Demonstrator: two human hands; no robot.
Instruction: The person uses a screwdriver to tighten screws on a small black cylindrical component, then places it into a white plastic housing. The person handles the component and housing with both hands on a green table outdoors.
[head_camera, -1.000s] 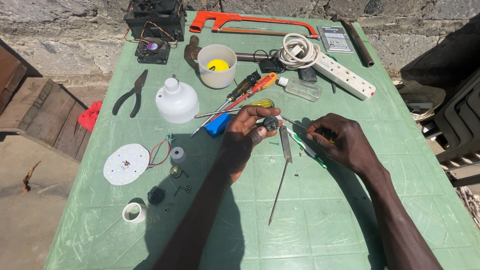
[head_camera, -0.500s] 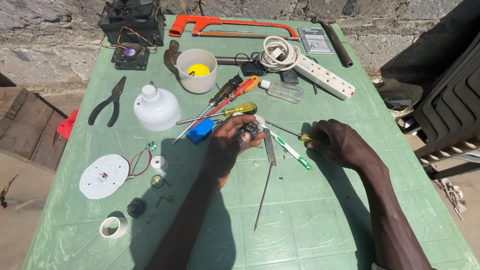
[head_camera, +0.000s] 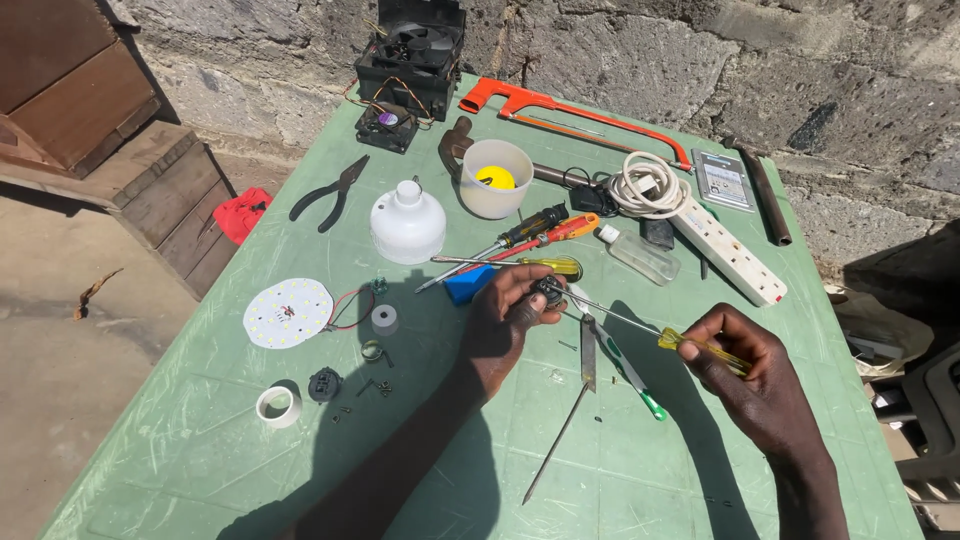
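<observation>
We have single view only, worn on head. We look down and forward over green desk, at steep slant, far edge toward stone wall at top. Both forearms enter from bottom edge; left hand near frame centre, right hand lower right. We sit close: whole desk nearly fills frame, bare ground and wooden crate at left. No second view to share anything.

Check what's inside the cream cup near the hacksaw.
Inside the cream cup a yellow round piece shows against the bottom. The near wall hides the rest of the inside, so anything else there is unseen.
</observation>
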